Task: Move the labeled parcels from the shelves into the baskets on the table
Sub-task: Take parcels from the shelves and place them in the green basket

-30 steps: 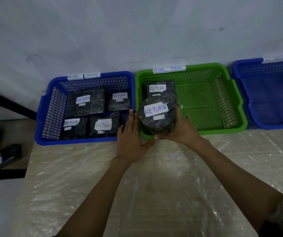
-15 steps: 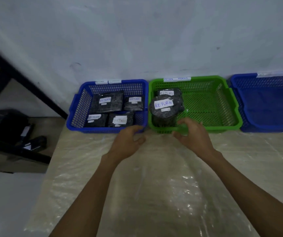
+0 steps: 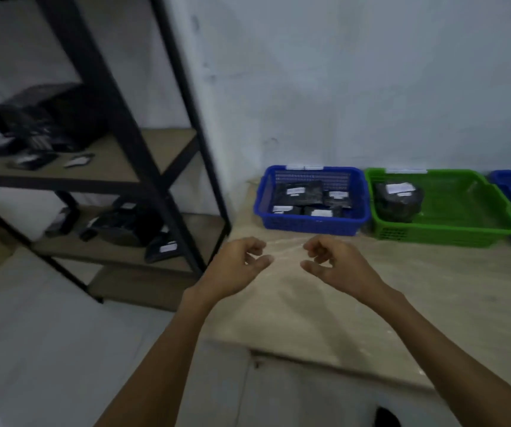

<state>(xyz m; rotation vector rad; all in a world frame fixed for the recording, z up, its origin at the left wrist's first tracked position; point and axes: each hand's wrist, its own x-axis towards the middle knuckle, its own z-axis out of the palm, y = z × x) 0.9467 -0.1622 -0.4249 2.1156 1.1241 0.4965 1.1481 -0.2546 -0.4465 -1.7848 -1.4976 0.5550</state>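
left hand | right hand | withdrawn from green basket | shelves now visible

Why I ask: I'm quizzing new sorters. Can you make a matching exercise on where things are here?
Things:
1. bulky parcel
2. flat parcels
3. unsorted parcels
4. left hand

Places or states:
A. on the shelves
B. in the green basket
C. holding nothing
D. in the left blue basket

Pairs: 1-B, 2-D, 3-A, 4-C.
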